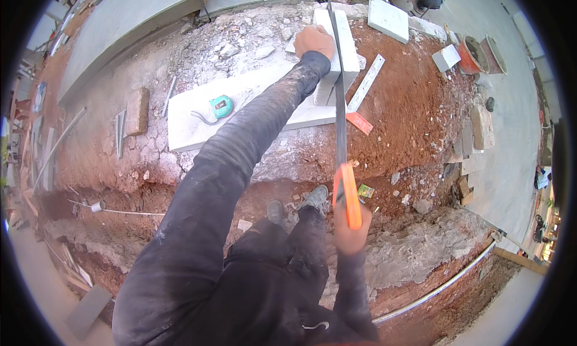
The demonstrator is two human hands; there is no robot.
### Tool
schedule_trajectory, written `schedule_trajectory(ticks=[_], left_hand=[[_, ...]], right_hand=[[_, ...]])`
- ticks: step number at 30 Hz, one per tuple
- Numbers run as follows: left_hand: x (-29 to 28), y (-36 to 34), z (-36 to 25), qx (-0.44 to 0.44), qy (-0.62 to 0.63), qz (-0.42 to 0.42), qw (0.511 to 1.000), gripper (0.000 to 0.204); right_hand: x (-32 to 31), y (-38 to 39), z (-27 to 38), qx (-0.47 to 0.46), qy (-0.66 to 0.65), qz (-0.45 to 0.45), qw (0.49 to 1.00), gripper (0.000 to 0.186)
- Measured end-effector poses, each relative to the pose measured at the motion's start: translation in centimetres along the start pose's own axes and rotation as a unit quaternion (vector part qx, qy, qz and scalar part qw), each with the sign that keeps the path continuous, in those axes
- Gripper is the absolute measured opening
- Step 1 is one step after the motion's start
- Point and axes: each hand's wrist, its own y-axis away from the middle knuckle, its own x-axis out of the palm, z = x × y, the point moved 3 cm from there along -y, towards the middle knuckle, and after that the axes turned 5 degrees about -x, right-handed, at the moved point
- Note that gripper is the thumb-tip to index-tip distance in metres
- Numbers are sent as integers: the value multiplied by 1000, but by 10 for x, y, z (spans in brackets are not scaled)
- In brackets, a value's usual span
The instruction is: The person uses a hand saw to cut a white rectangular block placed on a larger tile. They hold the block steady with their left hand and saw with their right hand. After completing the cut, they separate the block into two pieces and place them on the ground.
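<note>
My right hand is closed around the orange handle of a handsaw, low in front of my body. The long blade points away from me, its far part lying along a white block. My left hand reaches forward, fingers curled and gripping the block just left of the blade. Under it lies a long white slab, partly covered by my left arm. A teal tape measure rests on the slab. Right of the blade, a try square with a reddish-orange stock lies on the soil.
Another white slab and a small white block sit at the far right, near orange buckets. A brick lies at left. A trench crosses by my feet, and a pale pipe runs at lower right. Another person crouches at the top right.
</note>
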Motion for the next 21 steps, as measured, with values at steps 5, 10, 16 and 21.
schedule_trajectory(ticks=[5, 10, 16, 21], left_hand=[[-3, -10, 14, -26, -9, -20, 999, 32], [5, 1, 15, 2, 6, 0, 1000, 34], [10, -22, 36, -5, -18, -14, 1000, 33], [7, -3, 7, 26, -29, -10, 999, 35]], right_hand=[[28, -74, 1, 1, -14, -24, 1000, 24], [-11, 76, 11, 61, 49, -24, 997, 18], [26, -70, -14, -43, 30, -29, 998, 18], [10, 8, 3, 6, 16, -28, 999, 10]])
